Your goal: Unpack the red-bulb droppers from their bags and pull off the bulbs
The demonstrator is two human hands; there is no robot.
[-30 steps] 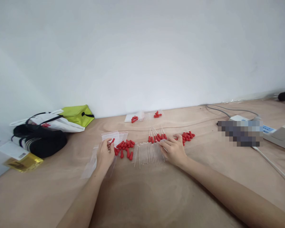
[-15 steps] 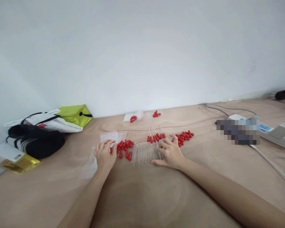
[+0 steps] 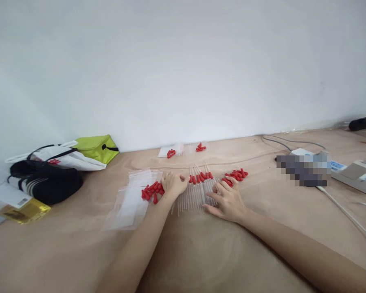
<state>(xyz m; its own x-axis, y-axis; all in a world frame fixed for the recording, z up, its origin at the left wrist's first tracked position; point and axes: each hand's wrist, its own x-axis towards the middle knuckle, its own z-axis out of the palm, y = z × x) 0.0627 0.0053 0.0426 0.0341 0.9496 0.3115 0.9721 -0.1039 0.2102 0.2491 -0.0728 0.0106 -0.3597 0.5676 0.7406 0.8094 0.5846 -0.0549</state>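
Clear thin glass tubes [image 3: 190,198] lie side by side in a row at the middle of the table. My left hand [image 3: 174,185] is over the row's left end, next to a pile of red rubber bulbs [image 3: 150,190]. Its fingertips point away from me and are mostly hidden, so I cannot tell what they hold. Fingers apart, my right hand [image 3: 228,201] rests at the row's right end, touching the tubes. Just beyond the row are several droppers [image 3: 201,176] with red bulbs on glass tubes. A second pile of red bulbs [image 3: 238,175] lies past my right hand.
Clear zip bags [image 3: 130,207] lie left of the bulbs. Small bags with red bulbs [image 3: 171,153] sit near the wall. Far left are a black bag [image 3: 54,183], a white bag [image 3: 88,160] and a green bag [image 3: 94,147]. A power strip [image 3: 338,166] with cables stands right.
My left hand has moved right, from the left bulb pile to the left end of the tubes, uncovering the zip bags. My right hand has shifted slightly right and nearer to me.
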